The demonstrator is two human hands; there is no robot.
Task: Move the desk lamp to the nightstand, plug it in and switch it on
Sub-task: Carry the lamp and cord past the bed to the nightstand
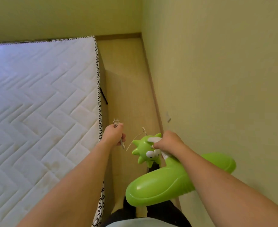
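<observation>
green lamp (164, 182) in right grip (167, 141)

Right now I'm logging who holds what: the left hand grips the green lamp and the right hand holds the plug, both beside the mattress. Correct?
Not quite: the hands are swapped. In the head view the right hand grips the green lamp and the left hand holds the plug, both beside the mattress.

A home bedroom. A bare white quilted mattress (36, 99) fills it. Beside the mattress, pale wooden flooring (128, 89) meets yellow-green walls (217, 71).
</observation>
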